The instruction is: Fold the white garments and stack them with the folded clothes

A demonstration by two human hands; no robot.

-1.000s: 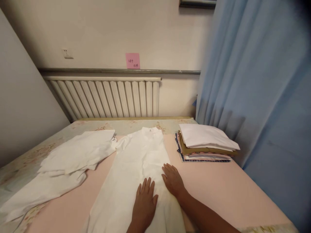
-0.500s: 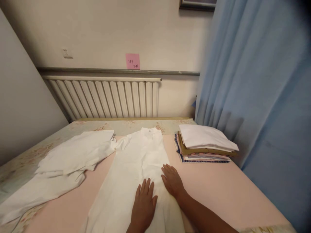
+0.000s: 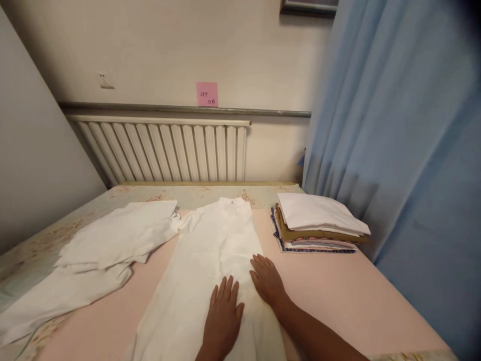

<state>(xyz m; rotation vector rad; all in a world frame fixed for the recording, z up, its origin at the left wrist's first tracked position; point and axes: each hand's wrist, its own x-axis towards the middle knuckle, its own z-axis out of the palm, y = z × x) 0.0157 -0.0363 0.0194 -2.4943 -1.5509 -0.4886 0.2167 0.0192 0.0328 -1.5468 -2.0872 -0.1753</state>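
Observation:
A white shirt (image 3: 195, 265) lies spread lengthwise before me, its collar at the far end and its lower part running out of view at the bottom. My left hand (image 3: 223, 316) rests flat on the front of it, fingers stretched out. Farther up and to the right, my right hand (image 3: 267, 281) lies flat across the shirt's right edge, palm down with fingers extended. Neither hand grips the cloth. Some creases show in the fabric just beyond my fingertips.
Loose white garments (image 3: 120, 240) lie in a heap on the left. To the right sits a stack of folded clothes (image 3: 319, 220), white on top. Beneath is a pink cloth (image 3: 338, 301) over a floral cover (image 3: 206, 191). A radiator (image 3: 161, 150) stands behind; a blue curtain (image 3: 379, 150) hangs right.
The view has shifted very slightly. Both hands stay in the same places on the shirt, and the clothes around them have not moved.

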